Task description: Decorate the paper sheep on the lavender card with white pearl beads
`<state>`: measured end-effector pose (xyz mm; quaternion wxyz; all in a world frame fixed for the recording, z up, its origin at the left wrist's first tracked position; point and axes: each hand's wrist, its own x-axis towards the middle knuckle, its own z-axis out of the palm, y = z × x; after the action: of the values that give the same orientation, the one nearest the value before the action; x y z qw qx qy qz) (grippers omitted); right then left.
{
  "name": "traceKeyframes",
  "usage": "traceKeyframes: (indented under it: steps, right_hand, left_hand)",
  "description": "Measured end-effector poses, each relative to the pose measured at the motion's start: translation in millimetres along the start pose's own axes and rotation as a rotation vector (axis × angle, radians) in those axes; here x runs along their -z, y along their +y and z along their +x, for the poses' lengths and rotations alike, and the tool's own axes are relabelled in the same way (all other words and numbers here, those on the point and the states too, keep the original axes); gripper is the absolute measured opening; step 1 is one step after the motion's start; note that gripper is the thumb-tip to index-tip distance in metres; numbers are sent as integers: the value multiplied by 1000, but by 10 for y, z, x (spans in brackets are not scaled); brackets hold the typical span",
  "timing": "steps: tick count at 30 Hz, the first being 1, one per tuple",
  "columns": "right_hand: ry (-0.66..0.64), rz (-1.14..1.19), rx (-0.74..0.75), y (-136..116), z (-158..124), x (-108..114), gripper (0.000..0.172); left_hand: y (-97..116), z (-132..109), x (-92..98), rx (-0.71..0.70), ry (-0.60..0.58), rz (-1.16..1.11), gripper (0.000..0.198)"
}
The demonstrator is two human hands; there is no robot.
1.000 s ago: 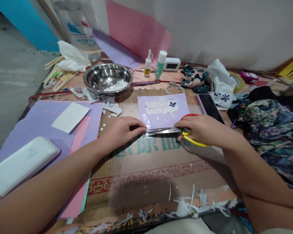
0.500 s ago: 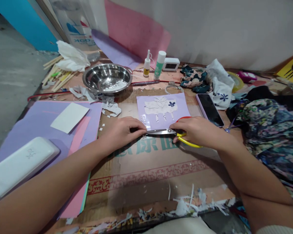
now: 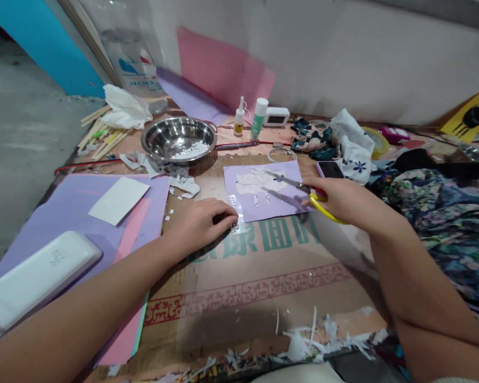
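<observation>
My left hand [image 3: 209, 221] rests on the cardboard with its fingers pinched at the edge of a clear sheet of small beads [image 3: 234, 213]. My right hand [image 3: 333, 199] is closed on the yellow handle of the scissors [image 3: 289, 182], whose blades point left above the purple paper [image 3: 271, 210]. On that paper lies a white cut-out [image 3: 245, 186] with rows of white beads and a dark blue flower [image 3: 278, 179]. Small white pieces sit below the cut-out.
A steel bowl [image 3: 178, 139] with beads, a glue bottle [image 3: 239, 118] and a glue stick [image 3: 258, 119] stand behind. Coloured paper [image 3: 69, 194] and a white device [image 3: 43, 284] lie left. Right are a phone [image 3: 330, 169] and floral cloth [image 3: 443, 213].
My right hand has lifted the scissors away from my left fingertips, up and to the right, over the purple paper. My left hand has barely moved. The camera view has shifted slightly.
</observation>
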<state>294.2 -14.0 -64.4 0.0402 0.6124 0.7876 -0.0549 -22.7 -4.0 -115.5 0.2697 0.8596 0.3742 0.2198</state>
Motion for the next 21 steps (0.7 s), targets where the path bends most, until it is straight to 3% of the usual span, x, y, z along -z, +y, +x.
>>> traceKeyframes:
  steps: [4,7,9,11,14,17,21]
  right_hand:
    - [-6,-117,-245,120,153,-109,45]
    - [-44,-132,-273,121,220,-165,50]
    - [10,-149,-248,97,222,-182,50]
    - [139,-121,-148,50,201,-206,41]
    - [274,67,168,-87,157,-290,30]
    - [241,224,415,-271,123,-421,35]
    - [244,254,563,-413,133,-576,52]
  left_hand:
    - [-29,-11,-10,-13,33,70,22]
    - [-76,-10,-22,39,70,116,22]
    - [-101,-10,-28,62,84,116,21]
    - [-110,-12,-30,48,86,102,20]
    - [-103,-13,-28,6,89,88,19]
    - [-94,-8,-25,-26,129,80,18]
    - [-102,0,-26,-59,194,68,17]
